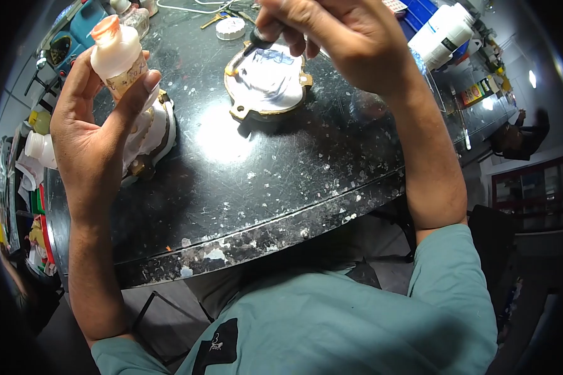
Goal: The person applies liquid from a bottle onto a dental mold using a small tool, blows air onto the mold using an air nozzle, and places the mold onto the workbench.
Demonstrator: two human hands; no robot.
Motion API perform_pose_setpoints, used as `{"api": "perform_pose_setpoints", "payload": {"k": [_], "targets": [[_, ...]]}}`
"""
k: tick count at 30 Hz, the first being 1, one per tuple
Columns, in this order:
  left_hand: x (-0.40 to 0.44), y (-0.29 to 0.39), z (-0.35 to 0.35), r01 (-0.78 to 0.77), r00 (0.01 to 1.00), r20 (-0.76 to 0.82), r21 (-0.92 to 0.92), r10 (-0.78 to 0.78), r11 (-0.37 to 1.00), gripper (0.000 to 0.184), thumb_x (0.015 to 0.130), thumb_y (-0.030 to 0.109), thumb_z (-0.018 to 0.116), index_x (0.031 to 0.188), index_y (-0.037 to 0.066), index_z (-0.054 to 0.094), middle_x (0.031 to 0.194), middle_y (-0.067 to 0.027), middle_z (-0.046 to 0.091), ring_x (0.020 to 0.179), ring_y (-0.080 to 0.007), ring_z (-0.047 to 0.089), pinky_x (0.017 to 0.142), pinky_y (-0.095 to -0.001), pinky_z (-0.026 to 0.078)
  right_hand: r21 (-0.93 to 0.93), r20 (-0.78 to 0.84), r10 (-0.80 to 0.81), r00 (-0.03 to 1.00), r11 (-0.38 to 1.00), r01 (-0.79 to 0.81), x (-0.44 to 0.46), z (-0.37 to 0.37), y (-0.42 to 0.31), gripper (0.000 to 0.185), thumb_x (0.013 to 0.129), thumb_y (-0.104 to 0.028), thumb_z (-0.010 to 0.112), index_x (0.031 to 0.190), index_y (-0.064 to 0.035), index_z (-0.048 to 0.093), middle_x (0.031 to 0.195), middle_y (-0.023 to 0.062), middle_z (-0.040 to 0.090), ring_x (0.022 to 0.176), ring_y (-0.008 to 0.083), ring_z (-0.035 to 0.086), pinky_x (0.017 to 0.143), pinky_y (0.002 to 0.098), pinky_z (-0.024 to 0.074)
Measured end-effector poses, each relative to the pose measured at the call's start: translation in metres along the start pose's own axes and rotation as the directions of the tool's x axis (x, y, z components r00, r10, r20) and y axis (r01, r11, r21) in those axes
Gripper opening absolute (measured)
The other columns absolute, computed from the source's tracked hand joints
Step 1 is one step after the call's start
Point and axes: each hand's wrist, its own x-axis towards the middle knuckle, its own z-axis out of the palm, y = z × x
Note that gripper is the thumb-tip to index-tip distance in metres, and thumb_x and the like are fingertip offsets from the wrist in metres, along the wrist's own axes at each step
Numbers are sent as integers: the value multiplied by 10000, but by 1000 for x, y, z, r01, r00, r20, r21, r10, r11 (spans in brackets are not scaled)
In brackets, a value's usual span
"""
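Observation:
My left hand (94, 137) grips a small white bottle (120, 53) with a handwritten label; its uncapped neck has an orange-pink rim. In my right hand (341, 37) is a thin brush (254, 45) with a dark handle, its tip over the left edge of a plaster-filled brass flask half (275, 84). I cannot tell whether the bristles touch the plaster. Partly hidden behind my left hand, a second plaster-filled flask half (159, 134) lies on the table.
The dark, paint-specked table (231, 206) has its edge close to my body. A white cap (230, 29) lies beyond the flask. White tubs (441, 37) stand at the right, a blue jug (89, 24) at the far left, and a white bottle (39, 147) lies left of my hand.

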Motion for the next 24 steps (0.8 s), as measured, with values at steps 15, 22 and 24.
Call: {"api": "perform_pose_setpoints", "payload": {"k": [15,22,24], "targets": [[0,1,0,7,1000,-7,-1,-7,1000,536,872,233,845,1323,32,634,1161,-115,740,1112,-199,703,1007,-371,533,-26,61,25,998,999,-23,2,-9,-5,270,1033,-207,599,941,-5,753,725,66,710,623,121,634,574,285,484],[-1,-1,0,20,1000,-7,10,-20,1000,543,874,230,843,1333,34,629,1161,-110,738,1104,-193,703,1008,-365,529,-185,1,-103,995,978,102,1,1,-6,254,1027,-185,596,915,-5,737,728,79,710,645,152,669,600,297,511],[0,-2,-1,16,1000,8,4,-16,1000,552,874,227,842,1344,35,624,1163,-109,737,1105,-193,702,1010,-364,530,-86,2,-122,993,989,122,2,2,10,252,1029,-181,596,917,-5,738,737,85,712,657,157,675,609,300,515]]}}
